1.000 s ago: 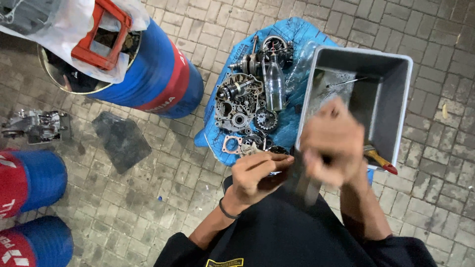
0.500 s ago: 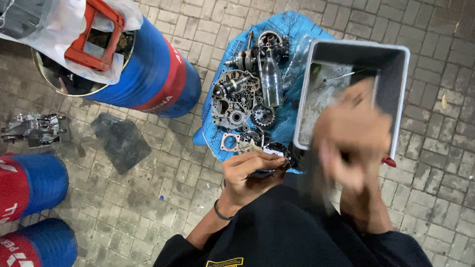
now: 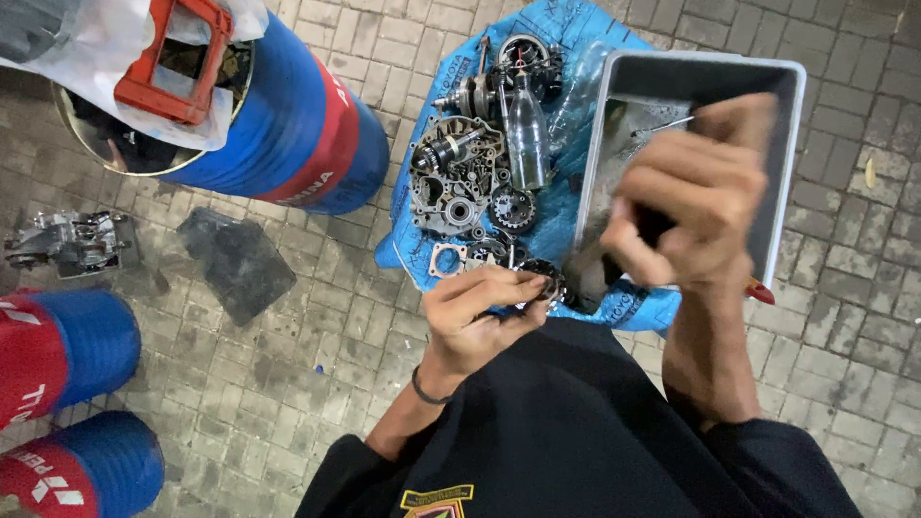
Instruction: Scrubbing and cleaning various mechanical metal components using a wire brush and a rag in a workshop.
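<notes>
My left hand (image 3: 475, 312) is closed around a small round metal engine part (image 3: 543, 280), held just above my lap. My right hand (image 3: 696, 192) is raised nearer the camera and grips a dark tool handle (image 3: 614, 254) that slants down toward that part; the hand is blurred. Behind the hands a blue plastic sheet (image 3: 566, 24) lies on the paving with several engine parts (image 3: 456, 177) and a clear bottle (image 3: 526, 134) on it. A grey rectangular tub (image 3: 787, 144) stands on the sheet's right side, partly hidden by my right hand.
A blue and red drum (image 3: 288, 125) lined with a white bag holds a red frame (image 3: 177, 58) at upper left. Two more drums (image 3: 67, 350) stand at the left edge. An engine casing (image 3: 67, 240) and a dark mat (image 3: 235, 259) lie on the brick paving.
My right hand has risen up and to the right with the tool, growing larger in view. My left hand stays in place on the small part.
</notes>
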